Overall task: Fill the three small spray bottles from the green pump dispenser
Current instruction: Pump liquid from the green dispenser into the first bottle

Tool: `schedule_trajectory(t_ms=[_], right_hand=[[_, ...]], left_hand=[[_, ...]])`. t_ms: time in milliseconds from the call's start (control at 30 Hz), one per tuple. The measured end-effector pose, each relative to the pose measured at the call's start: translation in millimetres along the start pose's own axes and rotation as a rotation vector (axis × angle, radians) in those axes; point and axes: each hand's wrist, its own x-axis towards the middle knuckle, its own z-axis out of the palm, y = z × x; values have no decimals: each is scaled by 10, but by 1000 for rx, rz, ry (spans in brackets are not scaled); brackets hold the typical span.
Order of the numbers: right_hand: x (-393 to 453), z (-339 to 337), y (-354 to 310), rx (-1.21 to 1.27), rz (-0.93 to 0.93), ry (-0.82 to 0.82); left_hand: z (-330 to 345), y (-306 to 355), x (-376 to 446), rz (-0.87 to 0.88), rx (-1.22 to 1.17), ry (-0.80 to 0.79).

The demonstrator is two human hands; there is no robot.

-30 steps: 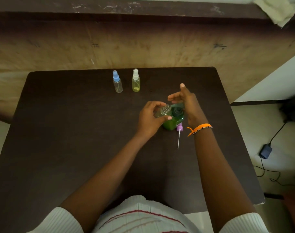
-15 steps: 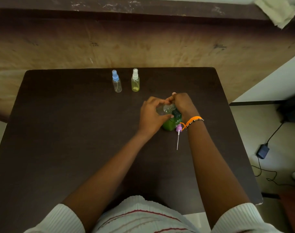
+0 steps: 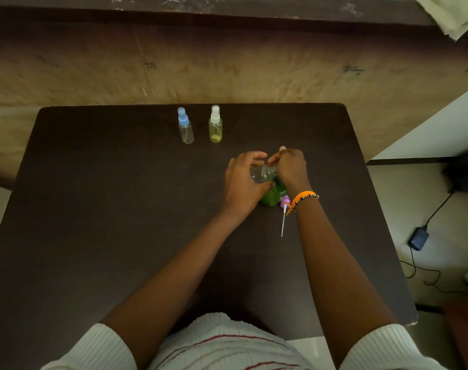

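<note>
Seen from above, on a dark table (image 3: pixel 120 209), the left hand (image 3: pixel 240 182) curls around an uncapped clear spray bottle (image 3: pixel 263 173), holding it tilted over the green pump dispenser (image 3: pixel 272 194) just right of centre. The right hand (image 3: pixel 291 166) rests curled on the dispenser's top, apparently pressing the pump. The bottle's purple sprayer cap (image 3: pixel 284 206) lies beside the dispenser, near side. At the far edge stand a blue-capped bottle (image 3: pixel 186 128), which looks nearly empty, and a white-capped bottle (image 3: pixel 215 126) holding yellowish liquid, so roughly one of three seems filled
</note>
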Motion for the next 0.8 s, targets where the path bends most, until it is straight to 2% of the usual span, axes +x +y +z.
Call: schedule_trajectory(t_ms=[167, 367, 500, 633, 800], right_hand=[[55, -41, -54, -4, 8, -130], [-18, 12, 18, -1, 7, 31], [-27, -9, -19, 4, -10, 17], [11, -22, -65, -18, -6, -62], [-8, -6, -5, -11, -18, 39]], left_hand=[[-19, 26, 6, 12, -18, -1], [14, -41, -19, -36, -16, -11], [5, -7, -17, -44, -22, -10], [-9, -7, 4, -38, -23, -7], [33, -52, -14, -54, -24, -16]])
